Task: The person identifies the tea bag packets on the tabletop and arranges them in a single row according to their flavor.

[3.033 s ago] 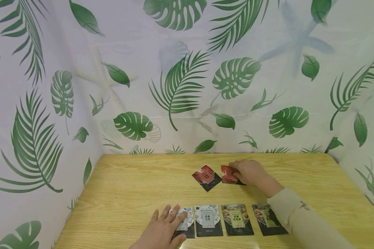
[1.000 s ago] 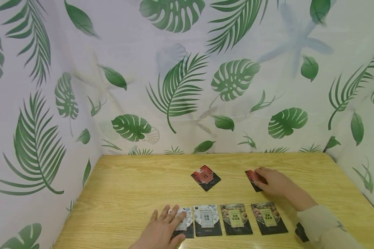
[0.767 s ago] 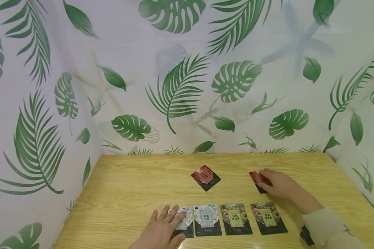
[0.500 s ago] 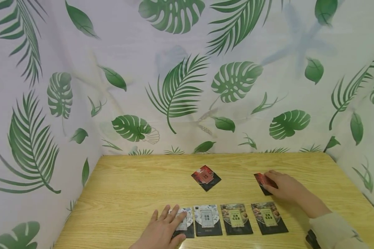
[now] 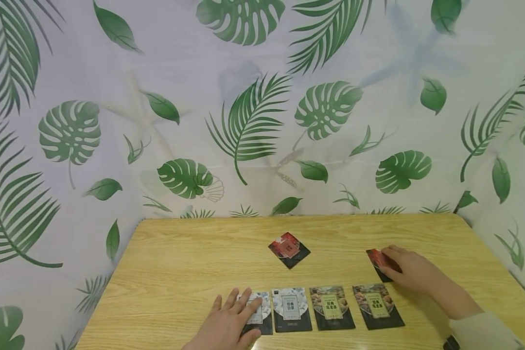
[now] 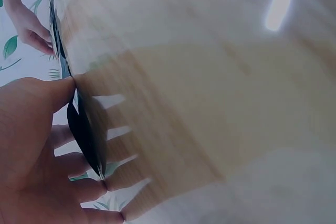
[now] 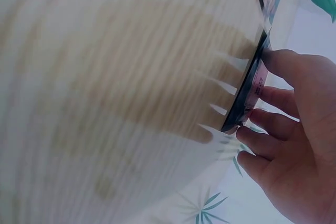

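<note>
In the head view, my left hand [image 5: 227,323] lies with spread fingers over a white-and-black tea sachet [image 5: 258,316], partly hiding it. The left wrist view shows the thumb on this sachet's near edge. At the right, my right hand [image 5: 413,272] holds a red-and-black tea sachet [image 5: 378,262] at table level, its thumb and curved fingertips on it. The hand covers much of that sachet. A second red sachet [image 5: 289,249] lies turned like a diamond at the back. Beside the left hand lies another white sachet [image 5: 291,309].
Two brown-and-black tea sachets [image 5: 331,307] continue the front row to the right. They all lie on a wood-grain table [image 5: 192,257]. Leaf-printed sheeting [image 5: 262,121] rises behind and at both sides. A dark object [image 5: 450,342] shows by the right sleeve.
My right hand has moved the red sachet right and toward me, away from the other red one, and turned it. The left hand has stayed in place.
</note>
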Motion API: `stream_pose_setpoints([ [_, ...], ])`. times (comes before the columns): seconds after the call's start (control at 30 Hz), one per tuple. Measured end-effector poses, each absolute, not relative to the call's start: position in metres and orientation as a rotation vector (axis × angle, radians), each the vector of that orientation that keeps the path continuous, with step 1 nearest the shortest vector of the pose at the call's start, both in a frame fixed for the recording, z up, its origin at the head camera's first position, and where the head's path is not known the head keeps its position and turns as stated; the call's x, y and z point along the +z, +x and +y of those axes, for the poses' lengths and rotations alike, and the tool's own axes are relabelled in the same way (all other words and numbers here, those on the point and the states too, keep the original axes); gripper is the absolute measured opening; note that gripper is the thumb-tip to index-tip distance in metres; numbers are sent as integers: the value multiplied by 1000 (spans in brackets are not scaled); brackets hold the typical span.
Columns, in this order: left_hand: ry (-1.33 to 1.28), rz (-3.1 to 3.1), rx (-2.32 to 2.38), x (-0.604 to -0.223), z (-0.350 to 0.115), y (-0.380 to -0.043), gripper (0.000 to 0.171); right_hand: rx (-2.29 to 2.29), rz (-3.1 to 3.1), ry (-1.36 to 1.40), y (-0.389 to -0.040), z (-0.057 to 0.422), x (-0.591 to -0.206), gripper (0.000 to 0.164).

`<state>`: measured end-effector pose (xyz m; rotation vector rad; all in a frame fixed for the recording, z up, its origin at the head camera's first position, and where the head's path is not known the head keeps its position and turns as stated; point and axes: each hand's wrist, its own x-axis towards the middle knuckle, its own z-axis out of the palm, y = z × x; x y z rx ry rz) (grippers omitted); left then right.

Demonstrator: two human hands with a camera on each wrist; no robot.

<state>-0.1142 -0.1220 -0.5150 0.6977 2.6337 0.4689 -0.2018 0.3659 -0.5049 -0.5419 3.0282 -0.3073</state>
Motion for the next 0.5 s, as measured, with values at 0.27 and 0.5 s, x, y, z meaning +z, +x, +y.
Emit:
stream_pose_setpoints([
  [0.27, 698, 2648, 475, -522, -122, -113, 69, -295, 3047, -519, -191, 375, -512, 61],
  [0.5, 714, 2668, 469, -529, -123, -113, 69, -293, 3072, -505, -178, 380, -514, 60],
])
